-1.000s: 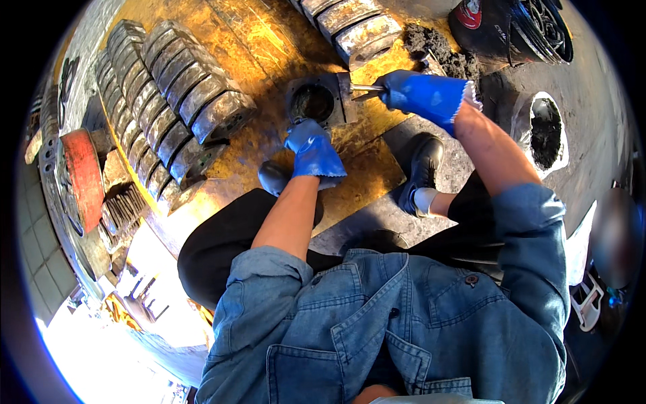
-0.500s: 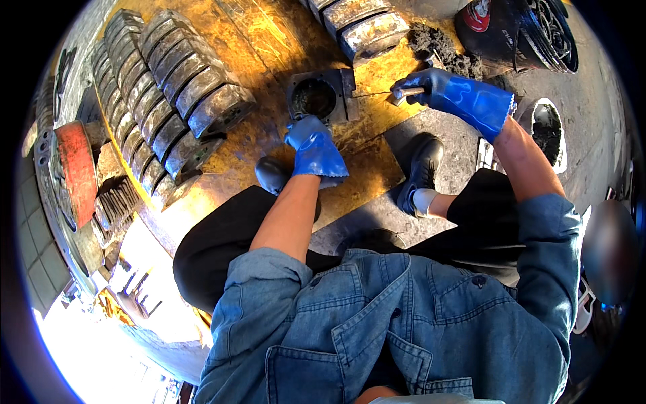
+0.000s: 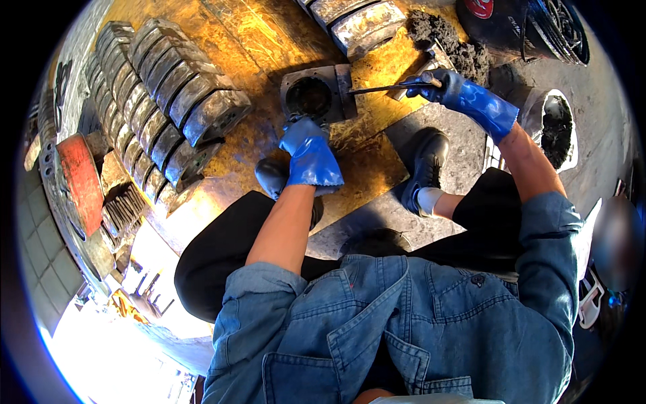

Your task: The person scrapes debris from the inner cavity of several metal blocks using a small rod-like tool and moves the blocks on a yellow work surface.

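Observation:
A square metal block (image 3: 329, 79) with a round, dark-filled opening lies on the yellow, stained plate (image 3: 367, 165) ahead of me. My left hand (image 3: 305, 139), in a blue rubber glove, grips its near edge, fingers curled and partly hidden. In a matching glove, my right hand (image 3: 441, 89) is closed around the light handle of a thin, dark rod-like tool (image 3: 380, 89). That tool points left, its tip at the block's right side; whether it touches cannot be made out.
Rows of curved metal segments (image 3: 171, 81) stand at the left, with more segments (image 3: 363, 27) at the far middle. Dark sludge (image 3: 464, 57) is heaped beside a black bucket (image 3: 494, 27). A white container (image 3: 570, 131) with dark stuff stands right. A red wheel-like part (image 3: 81, 178) is far left.
My right hand has shifted slightly right and away from me, and the tool's shaft now shows broader. My left hand stays on the block's near edge.

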